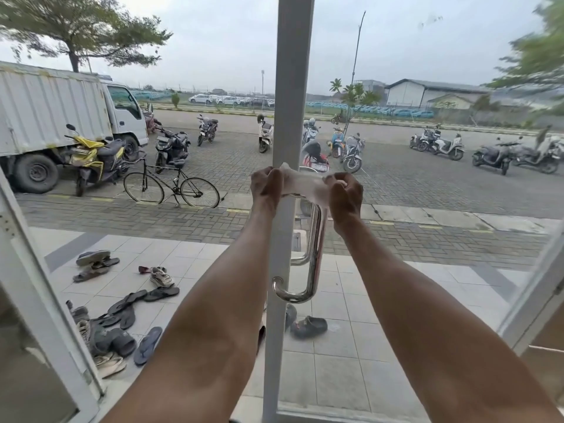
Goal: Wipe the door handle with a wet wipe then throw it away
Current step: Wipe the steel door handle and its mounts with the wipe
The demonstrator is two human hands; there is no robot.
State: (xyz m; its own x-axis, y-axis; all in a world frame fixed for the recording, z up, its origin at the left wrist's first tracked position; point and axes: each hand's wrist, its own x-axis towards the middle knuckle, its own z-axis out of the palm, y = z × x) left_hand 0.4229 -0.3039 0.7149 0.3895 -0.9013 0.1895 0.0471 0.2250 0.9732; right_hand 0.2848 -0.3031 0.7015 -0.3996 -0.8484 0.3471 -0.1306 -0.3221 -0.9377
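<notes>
A polished steel door handle [312,254] runs vertically on the white frame [291,87] of a glass door in the middle of the head view. A thin white wet wipe [305,183] is stretched flat between both hands, right at the handle's top end. My left hand [266,186] pinches the wipe's left edge, in front of the door frame. My right hand [345,198] pinches its right edge, just right of the handle. The handle's upper bend is hidden behind the wipe.
Glass panes fill both sides of the frame. Another white door frame [45,300] slants at the far left. Outside, several sandals and shoes [122,312] lie on the tiled porch, with a bicycle [171,186], motorbikes and a truck beyond.
</notes>
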